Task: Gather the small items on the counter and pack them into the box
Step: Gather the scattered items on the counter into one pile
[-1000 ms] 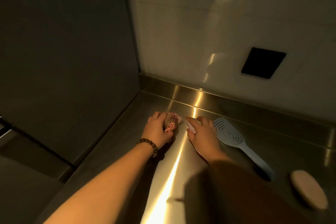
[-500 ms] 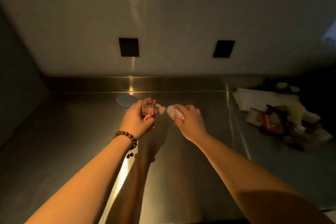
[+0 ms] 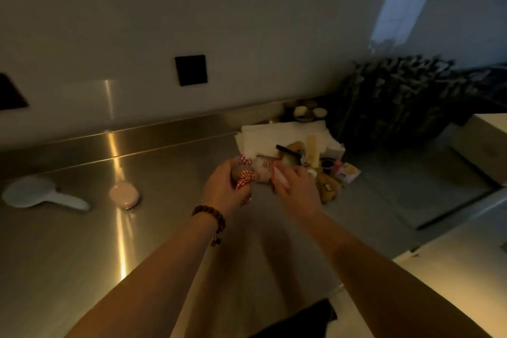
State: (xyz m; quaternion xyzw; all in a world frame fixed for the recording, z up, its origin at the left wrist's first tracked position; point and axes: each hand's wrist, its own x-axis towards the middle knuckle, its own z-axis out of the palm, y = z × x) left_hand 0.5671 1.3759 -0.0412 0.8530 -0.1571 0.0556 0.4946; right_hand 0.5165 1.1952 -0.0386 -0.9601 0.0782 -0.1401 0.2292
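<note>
The left hand is curled round a small brown item tied with a red-and-white checked ribbon, held above the steel surface with the ribbon poking out past the thumb. A dark bead bracelet sits on that wrist. Just beside it, the right hand grips a small pale tube with some red on it, its fingers bent round it; the tube is blurred and its label cannot be read. The two hands are close together, nearly touching, both raised off the surface. Right behind them lies a heap of small items resting on and beside a white cloth: a pale upright stick, a dark round pot, a pink-capped piece, a little yellow-and-white packet and a brown soft toy at the near edge, just right of the right hand. Two small pale cups stand by the back rim behind the cloth. To the left, well apart from the hands, a round pink compact lies flat on the surface, and further left a pale hairbrush lies with its handle pointing toward the compact. A dark patterned bag leans against the wall at the right. At the far right edge a pale box sits on the surface, only partly in view. Two black square plates are set in the wall above.
</note>
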